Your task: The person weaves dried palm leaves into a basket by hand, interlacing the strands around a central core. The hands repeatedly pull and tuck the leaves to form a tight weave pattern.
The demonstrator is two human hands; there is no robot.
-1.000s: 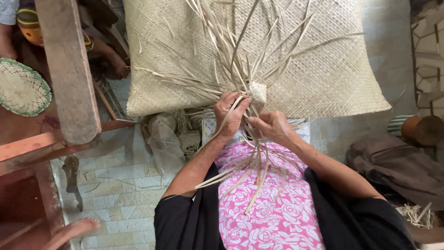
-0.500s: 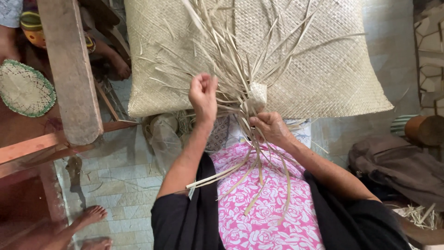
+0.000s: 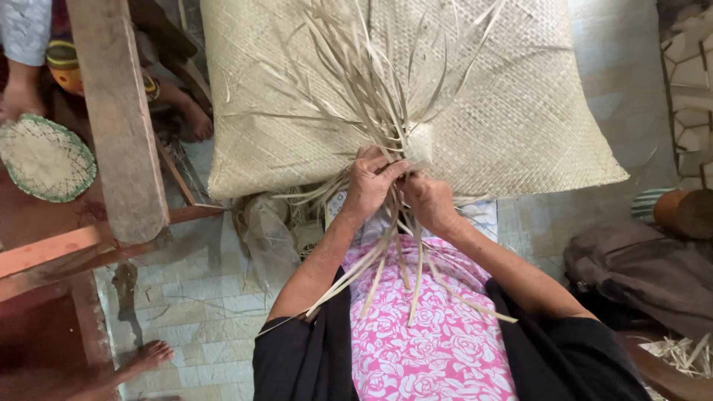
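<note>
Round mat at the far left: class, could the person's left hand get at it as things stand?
Probably not easily. The left hand is busy gripping the strips, and a wooden post stands between it and the round mat.

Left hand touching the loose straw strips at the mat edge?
Touching. Head view: the left hand has its fingers closed around the loose straw strips at the woven mat's near edge; no gap visible.
</note>
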